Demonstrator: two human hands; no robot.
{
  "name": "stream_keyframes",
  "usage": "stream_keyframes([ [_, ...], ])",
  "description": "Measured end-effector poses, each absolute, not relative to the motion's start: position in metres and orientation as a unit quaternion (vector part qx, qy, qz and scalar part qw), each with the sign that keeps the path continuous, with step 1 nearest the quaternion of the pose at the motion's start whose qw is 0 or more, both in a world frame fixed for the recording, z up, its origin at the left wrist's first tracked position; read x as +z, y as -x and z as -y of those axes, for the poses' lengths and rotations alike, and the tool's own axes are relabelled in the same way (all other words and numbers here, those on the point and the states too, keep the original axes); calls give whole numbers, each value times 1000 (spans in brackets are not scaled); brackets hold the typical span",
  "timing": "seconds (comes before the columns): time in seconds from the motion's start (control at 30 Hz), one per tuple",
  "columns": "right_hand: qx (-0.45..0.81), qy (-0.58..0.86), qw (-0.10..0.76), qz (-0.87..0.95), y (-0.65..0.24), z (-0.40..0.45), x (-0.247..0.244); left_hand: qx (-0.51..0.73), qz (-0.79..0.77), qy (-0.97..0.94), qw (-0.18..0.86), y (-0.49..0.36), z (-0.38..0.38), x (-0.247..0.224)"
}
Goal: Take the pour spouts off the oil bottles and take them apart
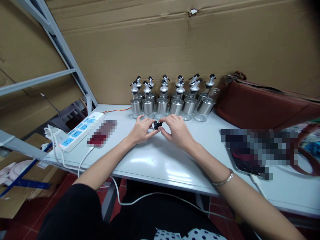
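Black and silver, a small pourer [157,125] is right in the middle of the action, up over the central part of the table [150,160], just in front of the bottles! The left hand [142,130] has its thumb and fingers closed around the silver end, and the right hand [176,130] comes in from the other side, thumb and forefinger pinching at the black end. Behind them, what a line-up: glass bottles [162,106] with metal sleeves stand in two rows along the table's back edge, most topped with silver and black spouts. Out at the front row's right end, one bottle [205,106] shows a bare glass neck!

Over on the left, a white power strip [81,130] with blue sockets slants near the table's left edge, a blurred-out device [102,134] and its white cable beside it. On the right, a brown leather bag [265,103] leans against the cardboard [150,43], and a dark phone [243,153] lies in front of it, partly blurred out, cable trailing off the front edge.
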State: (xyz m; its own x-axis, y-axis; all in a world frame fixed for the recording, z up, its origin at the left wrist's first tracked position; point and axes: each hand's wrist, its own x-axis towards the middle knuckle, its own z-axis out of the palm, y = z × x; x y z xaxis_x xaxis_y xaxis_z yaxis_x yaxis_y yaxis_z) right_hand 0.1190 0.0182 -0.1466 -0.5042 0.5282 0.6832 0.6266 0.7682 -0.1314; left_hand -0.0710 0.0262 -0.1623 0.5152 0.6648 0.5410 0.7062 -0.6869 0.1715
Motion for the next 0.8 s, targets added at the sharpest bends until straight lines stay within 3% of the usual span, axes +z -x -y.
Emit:
stream_keyframes([
  [0.2,-38,363,342,866,-121,-23,-152,-279,405,870,36,72,-30,-164],
  [0.37,-66,364,363,855,-126,-23,-146,-235,467,852,-33,79,-37,-166],
  [0.6,-63,416,377,825,-128,-24,-144,-168,499,849,-49,72,-42,-173],
  [0.8,-59,435,370,819,-125,-22,-144,-223,492,839,-67,68,-44,-180],
])
